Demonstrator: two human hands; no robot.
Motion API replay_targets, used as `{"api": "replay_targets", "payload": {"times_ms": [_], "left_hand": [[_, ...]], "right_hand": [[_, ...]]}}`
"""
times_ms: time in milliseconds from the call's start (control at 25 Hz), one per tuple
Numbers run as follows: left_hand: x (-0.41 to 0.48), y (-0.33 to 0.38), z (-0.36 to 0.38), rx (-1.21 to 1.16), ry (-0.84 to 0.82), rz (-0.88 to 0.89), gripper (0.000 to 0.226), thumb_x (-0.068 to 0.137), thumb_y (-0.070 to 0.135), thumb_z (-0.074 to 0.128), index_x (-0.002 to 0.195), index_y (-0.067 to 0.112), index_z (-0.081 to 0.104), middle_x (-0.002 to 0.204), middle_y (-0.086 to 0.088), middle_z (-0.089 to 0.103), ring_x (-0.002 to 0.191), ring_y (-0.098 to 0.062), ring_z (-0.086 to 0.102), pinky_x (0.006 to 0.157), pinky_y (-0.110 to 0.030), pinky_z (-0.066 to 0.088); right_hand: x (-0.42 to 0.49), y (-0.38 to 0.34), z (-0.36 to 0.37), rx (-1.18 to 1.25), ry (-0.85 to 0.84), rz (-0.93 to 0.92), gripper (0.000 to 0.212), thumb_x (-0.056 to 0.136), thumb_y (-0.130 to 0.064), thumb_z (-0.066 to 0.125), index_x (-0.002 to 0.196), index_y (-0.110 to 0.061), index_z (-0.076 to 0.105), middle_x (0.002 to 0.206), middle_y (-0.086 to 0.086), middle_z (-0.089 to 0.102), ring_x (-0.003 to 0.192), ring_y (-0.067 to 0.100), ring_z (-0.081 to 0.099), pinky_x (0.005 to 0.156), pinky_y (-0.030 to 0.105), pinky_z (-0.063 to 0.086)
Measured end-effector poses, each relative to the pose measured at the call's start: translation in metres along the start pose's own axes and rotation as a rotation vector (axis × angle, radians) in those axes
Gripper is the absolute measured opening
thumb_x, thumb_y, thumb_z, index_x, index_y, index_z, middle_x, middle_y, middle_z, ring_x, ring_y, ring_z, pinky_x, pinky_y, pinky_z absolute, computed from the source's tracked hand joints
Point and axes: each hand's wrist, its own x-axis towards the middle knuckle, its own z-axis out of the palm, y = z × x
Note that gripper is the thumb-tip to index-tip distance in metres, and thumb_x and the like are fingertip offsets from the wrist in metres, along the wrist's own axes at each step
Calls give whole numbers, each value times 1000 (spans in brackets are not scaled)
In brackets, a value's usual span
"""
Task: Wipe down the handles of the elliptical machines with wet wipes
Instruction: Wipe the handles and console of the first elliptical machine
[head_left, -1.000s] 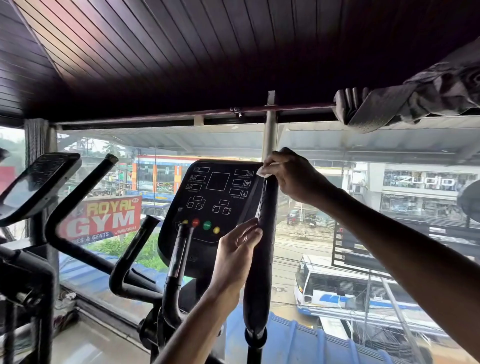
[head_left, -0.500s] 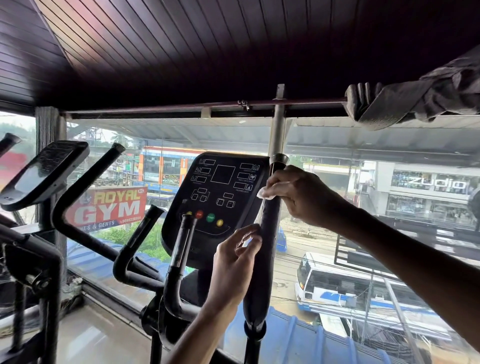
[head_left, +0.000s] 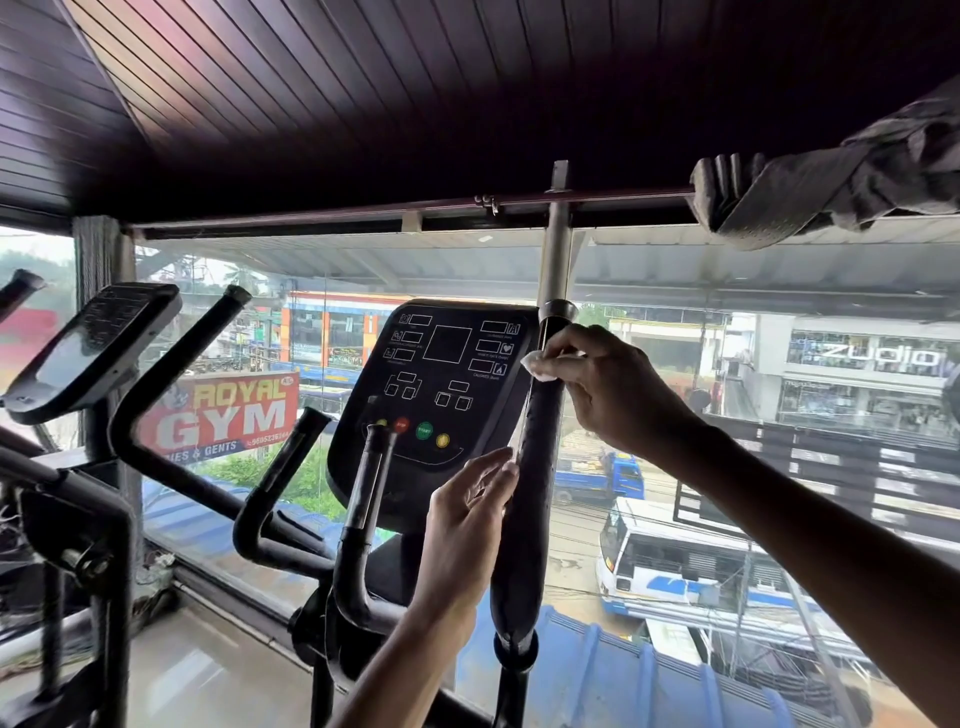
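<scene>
I am standing at an elliptical machine that faces a wide window, looking slightly up at it under a dark slatted ceiling (head_left: 363, 104). My right hand (head_left: 605, 387) reaches in from the right and pinches a small white wet wipe (head_left: 540, 365) between thumb and curled fingers, pressing it against the upper part of the machine's tall right handle (head_left: 535, 499), just below the handle's metal cap. The handle is a black padded upright bar, and it stands directly to the right of the black console (head_left: 441, 389), which carries white outlined boxes and a row of yellow, red and green round buttons.

My left hand (head_left: 467, 514) comes up from below. Its fingers are nearly straight and gripping nothing, with the fingertips resting against the left side of the same handle, lower down than the wipe. The two hands are apart, one above the other along the bar.

A shorter black inner handle (head_left: 366, 499) rises in front of the console's lower edge. Further left, a long bent black handle (head_left: 171, 395) angles upward, and beyond it sits the tilted console of a second machine (head_left: 91, 343).

Through the glass I see a red sign reading ROYAL GYM (head_left: 228, 413), a white and blue bus (head_left: 675, 566) on the street below, and shopfronts. A bundle of grey fabric (head_left: 831, 187) hangs rolled at the top right.
</scene>
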Motion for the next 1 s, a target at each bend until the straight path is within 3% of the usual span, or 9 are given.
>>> {"api": "replay_targets", "payload": {"times_ms": [120, 200, 280, 360, 440, 560, 720, 840, 1000], "left_hand": [[-3, -1, -1, -47, 3, -49, 19, 100, 26, 64, 113, 28, 77, 110, 7, 78, 109, -11, 71, 104, -39, 52], [-7, 0, 0, -53, -9, -63, 18, 100, 22, 63, 108, 27, 78, 106, 6, 79, 106, -9, 72, 101, -34, 52], [-10, 0, 1, -71, -24, -79, 19, 100, 19, 63, 105, 28, 79, 103, 7, 79, 100, -4, 72, 87, -21, 52], [-12, 1, -1, -107, -41, -107, 20, 100, 16, 61, 103, 27, 78, 92, 11, 79, 80, 4, 70, 63, -8, 47], [-13, 2, -4, -113, -52, -132, 22, 100, 13, 61, 102, 26, 78, 80, 13, 76, 60, 10, 62, 49, -5, 41], [-14, 6, -5, -129, -78, -166, 22, 99, 13, 61, 101, 25, 79, 89, 8, 79, 62, 9, 64, 54, -8, 45], [-14, 7, -10, -181, -123, -212, 22, 100, 17, 60, 104, 25, 80, 104, 1, 79, 82, -4, 71, 78, -25, 50], [-12, 3, -13, -207, -136, -235, 24, 100, 15, 58, 108, 20, 80, 107, -4, 79, 89, -15, 69, 85, -31, 49], [-14, -1, -15, -209, -134, -287, 22, 99, 18, 60, 101, 20, 82, 102, -5, 79, 82, -15, 70, 84, -36, 47]], "right_hand": [[-16, -5, -5, 88, -33, -83, 34, 93, 4, 68, 121, -14, 77, 110, 1, 67, 95, 17, 66, 82, 30, 58], [-19, -6, -3, 84, 45, 22, 33, 96, -1, 67, 125, -14, 75, 110, 2, 66, 94, 17, 68, 82, 35, 60], [-25, -17, 3, 58, 83, 95, 34, 94, 1, 67, 126, -12, 74, 112, 4, 66, 97, 19, 69, 84, 37, 61], [-37, -28, 3, 85, 32, 19, 33, 94, 2, 67, 124, -11, 75, 113, 4, 66, 102, 15, 67, 91, 23, 57], [-42, -29, -4, 99, -29, -69, 31, 95, 1, 69, 123, -11, 76, 111, 4, 67, 99, 11, 64, 92, 9, 45], [-25, -16, -3, 3, 24, -36, 32, 93, 0, 71, 123, -10, 75, 106, 5, 67, 94, 17, 63, 86, 11, 41], [-7, -22, 0, -51, -27, 19, 36, 85, 12, 72, 115, -7, 78, 103, 8, 69, 91, 28, 64, 77, 32, 56], [-4, -21, -12, 20, -209, -150, 36, 84, 14, 71, 110, -9, 79, 103, 5, 70, 96, 24, 65, 79, 32, 56], [15, -15, -10, -108, -153, -72, 40, 75, 22, 73, 104, -5, 80, 96, 10, 70, 90, 31, 65, 74, 32, 53]]}}
